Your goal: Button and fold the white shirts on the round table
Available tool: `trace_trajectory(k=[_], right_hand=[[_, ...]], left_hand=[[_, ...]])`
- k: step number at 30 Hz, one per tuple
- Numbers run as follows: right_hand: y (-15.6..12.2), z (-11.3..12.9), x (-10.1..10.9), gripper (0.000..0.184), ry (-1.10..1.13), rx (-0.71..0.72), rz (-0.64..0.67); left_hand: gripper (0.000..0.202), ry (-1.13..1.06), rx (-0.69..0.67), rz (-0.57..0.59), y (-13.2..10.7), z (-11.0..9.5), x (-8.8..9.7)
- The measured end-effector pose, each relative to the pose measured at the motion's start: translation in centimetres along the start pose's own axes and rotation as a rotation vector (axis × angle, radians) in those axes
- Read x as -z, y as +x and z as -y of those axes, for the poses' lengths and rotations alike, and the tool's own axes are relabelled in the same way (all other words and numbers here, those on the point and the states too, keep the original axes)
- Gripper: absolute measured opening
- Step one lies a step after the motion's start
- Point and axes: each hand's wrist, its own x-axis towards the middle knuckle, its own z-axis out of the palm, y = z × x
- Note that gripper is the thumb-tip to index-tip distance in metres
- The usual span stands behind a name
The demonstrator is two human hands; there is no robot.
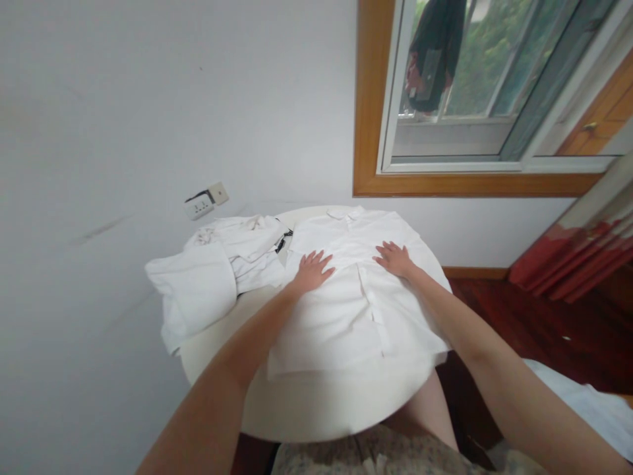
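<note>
A white shirt (336, 323) lies spread over a round, cream-coloured table (306, 409), its collar toward the wall and its front opening running toward me. On the left of the shirt's middle, my left hand (312, 271) rests flat with the fingers spread. My right hand (394, 258) lies palm down on the shirt's right side, fingers apart as well. Neither hand grips the cloth. Wrinkles show in the fabric between and below the hands. The shirt's lower edge reaches near the table's front, and its right corner hangs at the rim.
A heap of white clothes (202, 284) sits at the table's left, partly over the edge. Behind are a wall socket (199, 206) and a wood-framed window (366, 132). A red and cream curtain (578, 251) hangs at right; white cloth (583, 402) lies low on the right.
</note>
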Motion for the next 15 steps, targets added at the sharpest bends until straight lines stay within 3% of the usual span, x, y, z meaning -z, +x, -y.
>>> trace_trajectory(k=[4, 6, 8, 11, 15], right_hand=[[-0.4, 0.8, 1.3, 0.053, -0.081, -0.057, -0.204], [-1.9, 1.4, 2.0, 0.051, -0.091, -0.065, -0.139], [-3.9, 1.9, 2.2, 0.049, -0.071, -0.032, 0.008], [-7.1, 2.5, 1.1, 0.052, -0.022, 0.003, 0.163], [-8.7, 2.7, -0.8, 0.064, 0.032, 0.021, 0.187]], left_hand=[[0.056, 0.042, 0.022, 0.005, 1.1, -0.3, 0.8], [0.055, 0.053, 0.006, -0.025, 0.7, -1.4, 1.3], [0.054, 0.034, -0.023, -0.072, -0.5, -3.1, 1.6], [0.05, -0.037, -0.087, -0.087, -3.6, -5.9, 1.3], [0.051, -0.055, -0.122, -0.075, -6.5, -7.2, 0.3]])
